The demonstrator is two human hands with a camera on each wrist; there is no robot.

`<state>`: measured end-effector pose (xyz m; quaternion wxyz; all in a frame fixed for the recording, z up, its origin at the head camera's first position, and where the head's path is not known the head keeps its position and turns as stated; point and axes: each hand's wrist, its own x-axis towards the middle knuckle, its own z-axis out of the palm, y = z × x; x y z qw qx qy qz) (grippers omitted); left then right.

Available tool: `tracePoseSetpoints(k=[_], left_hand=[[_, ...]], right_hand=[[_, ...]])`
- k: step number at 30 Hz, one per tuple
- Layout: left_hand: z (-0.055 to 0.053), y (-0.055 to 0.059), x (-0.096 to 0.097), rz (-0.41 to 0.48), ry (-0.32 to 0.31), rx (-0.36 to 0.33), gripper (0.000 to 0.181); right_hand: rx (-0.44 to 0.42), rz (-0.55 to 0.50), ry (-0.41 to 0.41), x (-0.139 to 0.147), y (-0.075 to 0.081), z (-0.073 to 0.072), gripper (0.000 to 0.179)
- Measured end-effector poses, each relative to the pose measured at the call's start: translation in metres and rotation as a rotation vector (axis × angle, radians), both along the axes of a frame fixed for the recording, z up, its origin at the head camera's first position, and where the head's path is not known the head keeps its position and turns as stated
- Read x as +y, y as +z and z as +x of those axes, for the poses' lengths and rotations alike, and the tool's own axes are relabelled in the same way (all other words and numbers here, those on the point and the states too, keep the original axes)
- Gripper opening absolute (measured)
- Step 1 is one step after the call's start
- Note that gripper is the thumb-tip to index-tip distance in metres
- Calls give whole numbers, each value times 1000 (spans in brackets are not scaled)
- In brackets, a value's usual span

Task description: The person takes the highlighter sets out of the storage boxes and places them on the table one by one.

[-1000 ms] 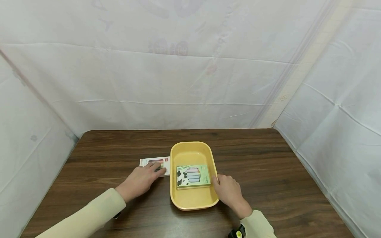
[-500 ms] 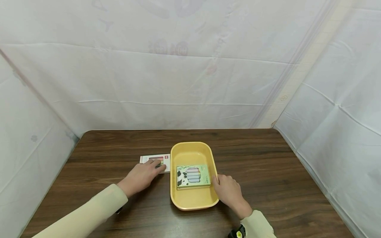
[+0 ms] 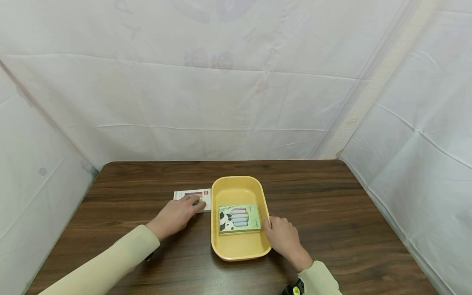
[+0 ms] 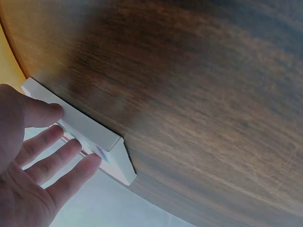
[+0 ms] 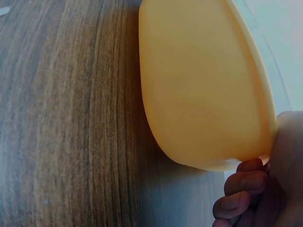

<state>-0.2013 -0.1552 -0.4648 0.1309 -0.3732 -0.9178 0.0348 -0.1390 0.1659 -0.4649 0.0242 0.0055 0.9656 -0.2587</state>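
Left hand (image 3: 173, 218): fingers fairly straight, slightly spread, tips on top of white box (image 3: 206, 200); thumb at its near long side, nothing gripped. Palm down, forearm slanting back-left from the fingers. Box lies flat under those fingertips, its end right by yellow tray (image 3: 241, 248), just right of them. Right hand (image 3: 284, 237): pinching tray's right rim, fingers curled outside, thumb inside; forearm angled back-right. Green panda box (image 3: 239, 219) in tray, left of that thumb.
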Motion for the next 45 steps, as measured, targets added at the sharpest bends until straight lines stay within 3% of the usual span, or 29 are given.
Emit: tracePoseSetpoints(k=[12, 21, 27, 33, 45], left_hand=[[-3, 0, 0, 27, -13, 19, 34], [-1, 1, -1, 33, -10, -7, 33], [2, 8, 1, 22, 15, -3, 27], [4, 15, 2, 46, 50, -28, 40], [9, 26, 12, 143, -1, 28, 46]], right_hand=[[-9, -1, -7, 0, 1, 0, 44], [-18, 4, -8, 0, 2, 1, 44], [-16, 6, -11, -1, 3, 0, 44], [-23, 4, -10, -1, 4, 1, 44], [-30, -4, -6, -1, 4, 1, 44]])
